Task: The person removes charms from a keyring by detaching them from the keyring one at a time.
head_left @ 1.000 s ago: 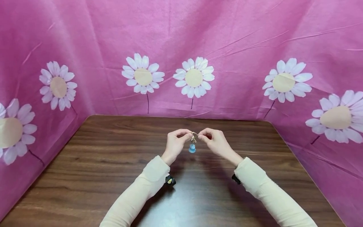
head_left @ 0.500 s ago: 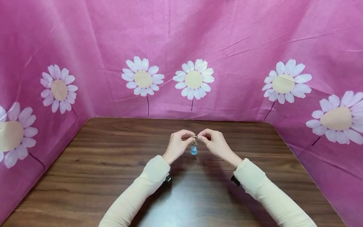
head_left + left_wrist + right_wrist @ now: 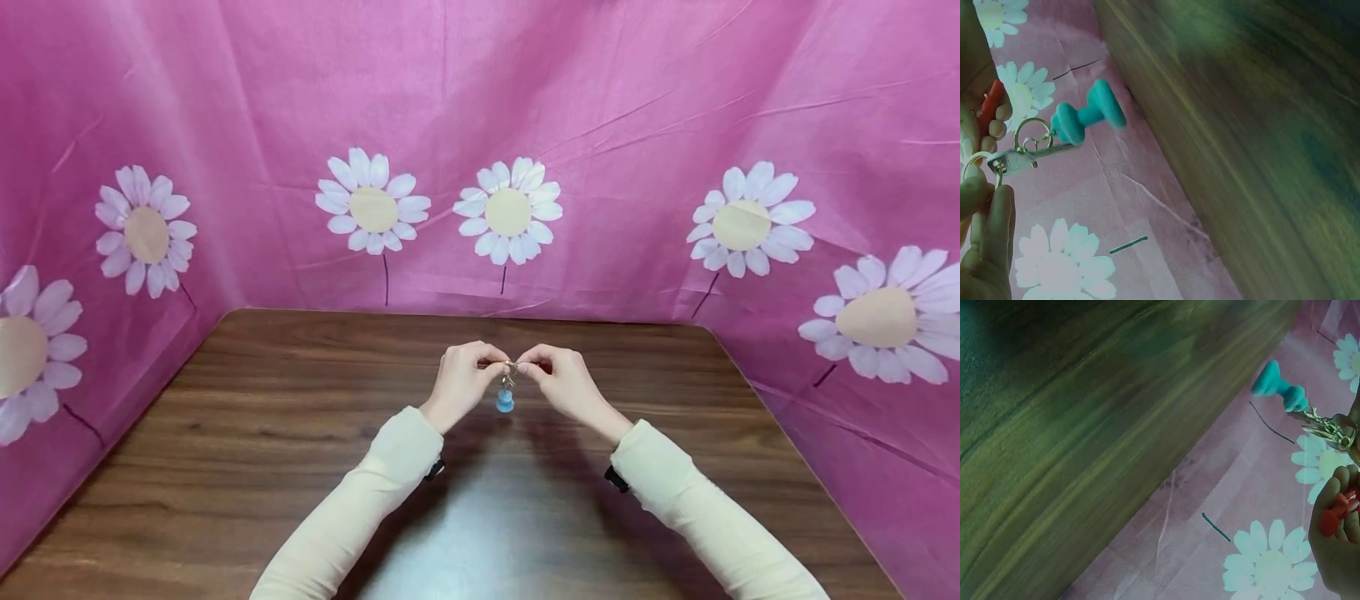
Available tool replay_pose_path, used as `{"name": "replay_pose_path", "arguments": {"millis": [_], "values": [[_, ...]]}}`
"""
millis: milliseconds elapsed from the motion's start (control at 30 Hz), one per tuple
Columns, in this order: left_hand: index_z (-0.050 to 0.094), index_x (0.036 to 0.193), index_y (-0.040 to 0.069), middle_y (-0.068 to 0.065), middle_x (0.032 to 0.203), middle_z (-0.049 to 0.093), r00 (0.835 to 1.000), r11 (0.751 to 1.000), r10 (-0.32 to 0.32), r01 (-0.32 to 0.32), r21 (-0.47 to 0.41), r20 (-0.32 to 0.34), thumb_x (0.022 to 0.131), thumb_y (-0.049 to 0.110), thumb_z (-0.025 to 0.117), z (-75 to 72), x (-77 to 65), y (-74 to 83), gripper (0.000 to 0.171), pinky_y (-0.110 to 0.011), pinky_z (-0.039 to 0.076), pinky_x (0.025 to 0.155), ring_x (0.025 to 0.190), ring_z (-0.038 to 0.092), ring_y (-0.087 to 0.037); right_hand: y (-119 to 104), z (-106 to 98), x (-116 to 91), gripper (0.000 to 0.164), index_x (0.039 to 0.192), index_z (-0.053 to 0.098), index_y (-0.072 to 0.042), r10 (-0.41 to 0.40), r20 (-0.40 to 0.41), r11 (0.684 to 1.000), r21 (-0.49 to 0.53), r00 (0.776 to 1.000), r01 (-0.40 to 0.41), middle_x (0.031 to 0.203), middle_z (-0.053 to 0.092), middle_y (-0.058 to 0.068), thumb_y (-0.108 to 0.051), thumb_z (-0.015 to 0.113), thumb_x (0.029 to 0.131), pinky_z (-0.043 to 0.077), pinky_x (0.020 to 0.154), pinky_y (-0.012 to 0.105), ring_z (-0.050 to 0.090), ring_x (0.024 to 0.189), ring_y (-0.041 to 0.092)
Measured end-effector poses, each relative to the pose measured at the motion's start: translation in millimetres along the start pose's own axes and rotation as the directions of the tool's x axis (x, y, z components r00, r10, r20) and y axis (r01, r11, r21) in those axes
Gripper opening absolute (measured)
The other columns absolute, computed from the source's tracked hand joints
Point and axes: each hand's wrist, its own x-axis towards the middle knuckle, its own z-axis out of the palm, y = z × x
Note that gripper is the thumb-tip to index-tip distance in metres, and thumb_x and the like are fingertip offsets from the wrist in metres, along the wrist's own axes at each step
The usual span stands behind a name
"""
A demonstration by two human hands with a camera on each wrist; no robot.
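Observation:
In the head view, my left hand and right hand meet fingertip to fingertip above the table. The left thumb and fingers pinch a gold key ring, and the right fingertips are at its other side. From the ring hang a flat metal piece, smaller rings and a blue spool-shaped charm, which looks teal in the left wrist view. Curled right fingers hold a small red piece in the palm. Its kind is unclear, and the head view hides it.
A brown wood-grain table lies under both arms. Pink cloth with white daisies rises behind it and along both sides. Dark wrist cameras sit under the pale sleeves.
My hands have drawn slightly closer together, so less of the key ring shows between them. The charm still hangs below, a little lower in the view. The head view has shifted slightly.

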Motion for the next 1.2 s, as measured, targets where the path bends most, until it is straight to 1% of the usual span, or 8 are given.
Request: {"name": "replay_pose_path", "arguments": {"millis": [300,533,767,833,867,1000,1067,1200], "values": [[0.072,0.079,0.010,0.000,0.075,0.070,0.998,0.987,-0.058,0.052,-0.150,-0.032,0.076,0.013,0.072,4.5,1.4,-1.0,0.004,-0.019,0.050,0.063,0.069,0.066,-0.010,1.2,-3.9,1.4,0.005,0.086,0.069,-0.009,0.012,-0.004,0.999,0.047,1.000,-0.012,0.077,0.068,0.004,-0.011,0.067,0.082,0.042,0.056,0.022,0.051,0.064,0.009],[0.072,0.079,0.006,-0.005,0.074,0.071,0.982,0.937,-0.183,0.160,-0.309,-0.046,0.074,0.007,0.073,1.2,-1.2,-2.8,0.004,-0.019,0.047,0.060,0.064,0.062,-0.008,0.8,0.8,2.6,0.006,0.087,0.070,-0.008,0.038,0.026,0.992,0.119,0.999,-0.041,0.078,0.069,0.005,-0.012,0.067,0.082,0.043,0.056,0.022,0.054,0.065,0.011],[0.072,0.080,0.007,-0.007,0.074,0.071,0.964,0.900,-0.267,0.253,-0.356,0.011,0.075,0.007,0.073,2.9,-3.8,-3.9,0.005,-0.020,0.047,0.062,0.067,0.061,-0.006,7.5,5.0,-3.0,0.007,0.087,0.069,-0.007,0.096,0.038,0.979,0.177,0.995,-0.102,0.075,0.068,0.006,-0.012,0.067,0.082,0.044,0.056,0.022,0.059,0.068,0.017],[0.072,0.081,0.006,-0.007,0.075,0.071,0.951,0.867,-0.308,0.297,-0.400,0.039,0.075,0.007,0.072,5.0,-3.4,-3.1,0.006,-0.021,0.047,0.063,0.069,0.061,-0.005,8.7,4.0,-4.3,0.009,0.087,0.069,-0.006,0.104,0.040,0.976,0.188,0.994,-0.110,0.076,0.069,0.007,-0.013,0.067,0.082,0.045,0.057,0.021,0.061,0.070,0.018],[0.072,0.082,0.005,-0.007,0.076,0.071,0.942,0.836,-0.330,0.322,-0.443,0.063,0.076,0.007,0.072,6.2,-2.8,-2.6,0.007,-0.021,0.049,0.065,0.070,0.061,-0.005,9.3,3.3,-4.5,0.009,0.088,0.069,-0.006,0.104,0.037,0.975,0.193,0.994,-0.109,0.076,0.069,0.009,-0.013,0.067,0.083,0.045,0.057,0.021,0.061,0.070,0.019],[0.069,0.090,-0.003,-0.005,0.079,0.070,0.906,0.674,-0.392,0.402,-0.620,0.161,0.078,0.004,0.069,9.7,1.2,0.1,0.014,-0.025,0.053,0.073,0.072,0.063,-0.006,11.4,-0.2,-3.1,0.013,0.090,0.069,-0.002,0.105,0.034,0.967,0.232,0.994,-0.111,0.079,0.069,0.016,-0.012,0.066,0.083,0.048,0.060,0.023,0.062,0.071,0.017],[0.067,0.092,-0.006,-0.003,0.078,0.069,0.896,0.608,-0.403,0.416,-0.676,0.188,0.079,0.003,0.068,9.9,3.4,1.0,0.016,-0.027,0.054,0.075,0.073,0.064,-0.007,11.2,-1.6,-0.9,0.013,0.091,0.068,-0.001,0.104,0.034,0.964,0.243,0.994,-0.110,0.080,0.069,0.018,-0.012,0.066,0.083,0.048,0.060,0.024,0.062,0.070,0.015],[0.065,0.094,-0.008,0.001,0.076,0.068,0.885,0.573,-0.420,0.429,-0.698,0.199,0.080,0.002,0.067,6.1,4.6,-0.2,0.017,-0.027,0.054,0.075,0.071,0.063,-0.007,9.4,-0.4,2.9,0.009,0.088,0.069,-0.005,0.076,0.024,0.976,0.205,0.997,-0.079,0.077,0.069,0.011,-0.012,0.065,0.084,0.047,0.058,0.023,0.059,0.067,0.013]]}}
